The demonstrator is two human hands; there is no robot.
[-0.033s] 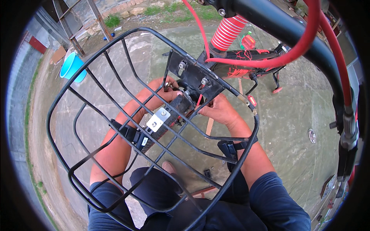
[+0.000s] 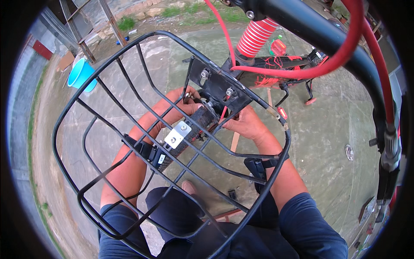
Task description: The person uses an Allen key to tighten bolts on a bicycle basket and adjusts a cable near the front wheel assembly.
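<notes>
A black wire basket (image 2: 165, 96) hangs at the front of a red and black two-wheeler (image 2: 276, 73). My hands work beneath its wires, by a black mounting plate (image 2: 219, 86) with two bolts. The bent fingers of my left hand (image 2: 186, 103) close at the left of the dark fork area; what they grip is hidden. On the other side, my right hand (image 2: 245, 123) has its thumb and fingers pinched near the plate's lower edge and a thin red cable (image 2: 224, 111); its fingertips are partly hidden. Between my forearms a silver bracket (image 2: 178, 135) with two bolts sits above the tyre (image 2: 165, 165).
A black handlebar (image 2: 319, 36) with a thick red cable (image 2: 297, 72) crosses the upper right, and a brake lever (image 2: 383, 185) hangs at far right. Beyond the basket stand a blue bucket (image 2: 81, 77) and a ladder (image 2: 76, 32). A red bottle (image 2: 278, 46) is behind the frame.
</notes>
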